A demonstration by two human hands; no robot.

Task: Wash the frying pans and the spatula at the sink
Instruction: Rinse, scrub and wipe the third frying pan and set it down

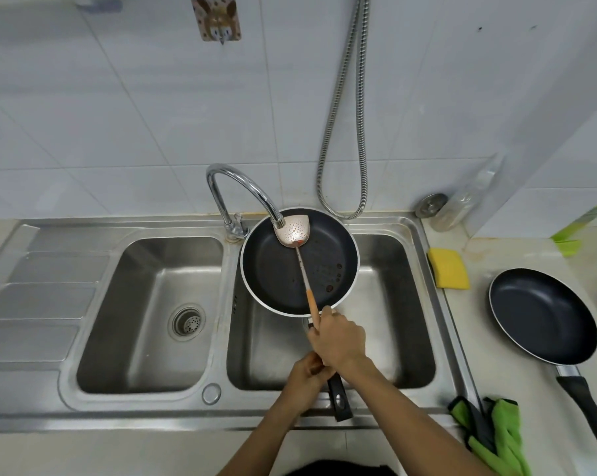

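A black frying pan (276,269) hangs over the right sink basin (386,324), under the faucet spout (252,190). My left hand (305,376) grips its black handle. My right hand (338,338) grips the orange handle of a metal spatula (294,231). The spatula's blade, speckled with droplets and a red smear, lies just below the spout, over the pan's far side. Dark spots dot the pan's right inner surface. A second black frying pan (541,317) lies on the counter to the right, its handle pointing toward me.
The left basin (132,338) has a drain strainer (186,321). A yellow sponge (449,267) lies beside the right basin. A green cloth (496,434) sits at the counter's front right. A metal hose (341,132) hangs on the tiled wall, and a clear bottle (462,204) stands behind the sponge.
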